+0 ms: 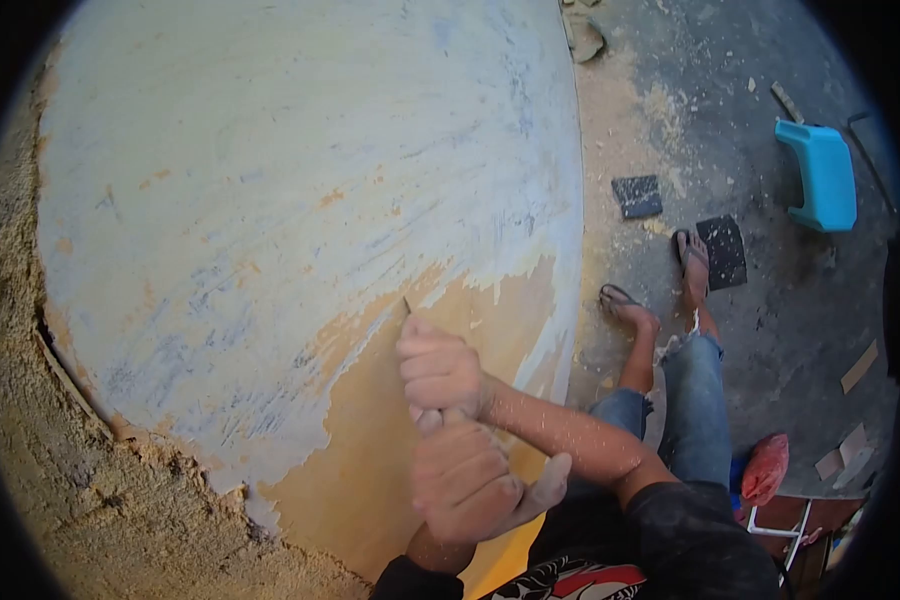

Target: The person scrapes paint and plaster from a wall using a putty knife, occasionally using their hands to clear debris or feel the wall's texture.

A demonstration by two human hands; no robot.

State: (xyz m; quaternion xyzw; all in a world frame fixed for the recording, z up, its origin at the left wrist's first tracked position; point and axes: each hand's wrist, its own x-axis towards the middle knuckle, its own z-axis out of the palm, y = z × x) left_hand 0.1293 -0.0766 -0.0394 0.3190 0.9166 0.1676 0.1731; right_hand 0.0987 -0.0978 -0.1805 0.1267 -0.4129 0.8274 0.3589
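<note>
My right hand (440,365) is closed in a fist around a thin-bladed tool (407,305), and only its dark, narrow tip shows. My left hand (475,480) is curled just below, in line with the right, its thumb sticking out to the side. Its fingers look wrapped round the same tool, but the handle is hidden inside the fists. The tip meets a large, smooth panel (300,180) with a pale, scuffed coating. Around and below my hands, a bare tan patch (370,440) shows with a ragged edge.
Sawdust-like crumbs (90,480) border the panel on the left. To the right, a grey floor (770,330) holds a blue plastic stool (825,180), dark square sheets (722,250), a red bag (765,468) and scattered scraps. My sandalled feet (630,305) stand beside the panel.
</note>
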